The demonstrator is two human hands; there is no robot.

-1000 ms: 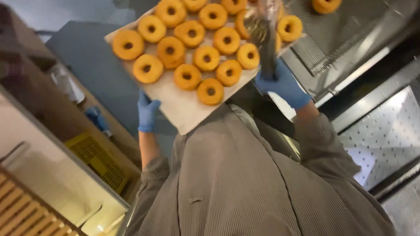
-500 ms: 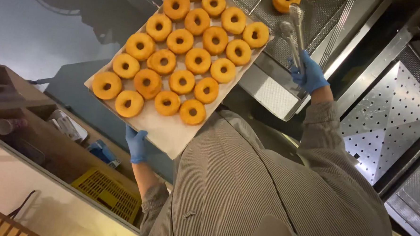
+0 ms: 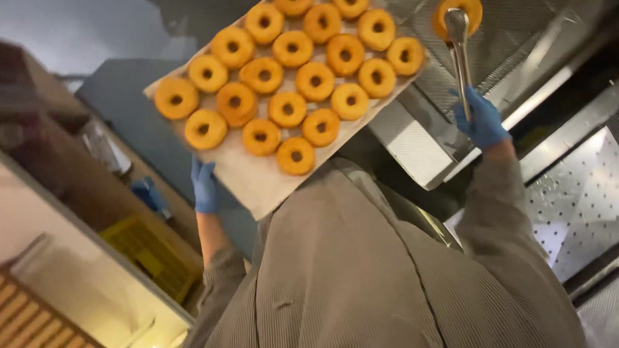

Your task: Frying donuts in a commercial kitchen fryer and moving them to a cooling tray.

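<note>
My left hand (image 3: 204, 185), in a blue glove, holds up a flat pale tray (image 3: 253, 182) by its near edge. Several golden ring donuts (image 3: 300, 76) lie on it in rows. My right hand (image 3: 481, 120), also blue-gloved, grips metal tongs (image 3: 459, 59) that point away from me. The tong tips rest on a single donut (image 3: 459, 8) lying on a metal mesh rack (image 3: 524, 30) to the right of the tray. My grey ribbed top fills the lower middle of the view.
A steel frame (image 3: 422, 147) runs under the mesh rack. A perforated metal panel (image 3: 587, 200) lies at the right. At the left stand a wooden shelf (image 3: 59, 177), a yellow crate (image 3: 149, 254) and a blue object (image 3: 148, 193).
The tray has shifted right and nearer the rack. My right hand has reached farther out with the tongs, from the tray's edge to the lone donut on the mesh.
</note>
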